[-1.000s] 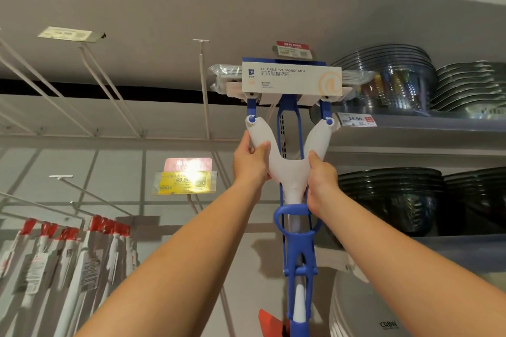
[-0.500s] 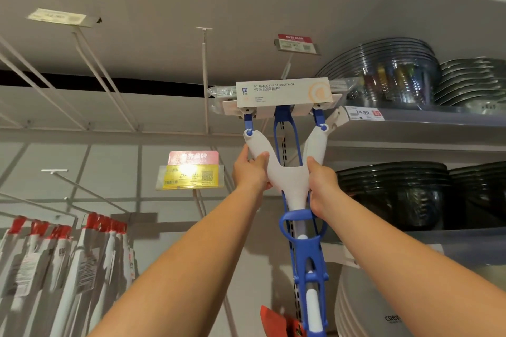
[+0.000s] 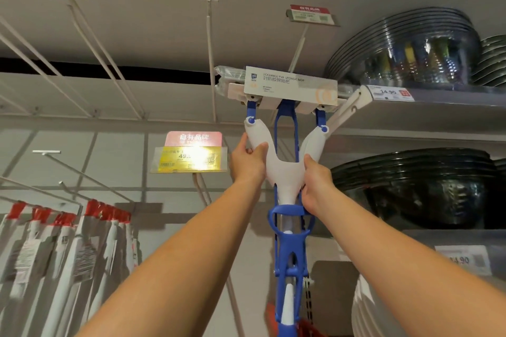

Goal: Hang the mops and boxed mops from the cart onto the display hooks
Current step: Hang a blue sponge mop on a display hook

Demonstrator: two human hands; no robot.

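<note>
A white and blue sponge mop (image 3: 284,169) is held head-up, high in front of the display wall. Its flat head with a white label card (image 3: 290,86) sits just under a long display hook (image 3: 297,46) with a red price tag. My left hand (image 3: 247,163) grips the left arm of the white Y-shaped yoke. My right hand (image 3: 315,182) grips the yoke's right side near its base. The blue handle runs down between my forearms and out of view. Whether the head is on the hook I cannot tell.
Bare wire hooks (image 3: 209,57) jut out at upper left and centre. Bagged mops with red tops (image 3: 68,241) hang at lower left. A yellow price tag (image 3: 189,160) sits behind my left hand. Shelves (image 3: 438,98) on the right hold stacked dark and clear basins.
The mop has kept rising and tilted slightly, its head now closer under the hook with the red tag. Both hands hold the same grip on the yoke.
</note>
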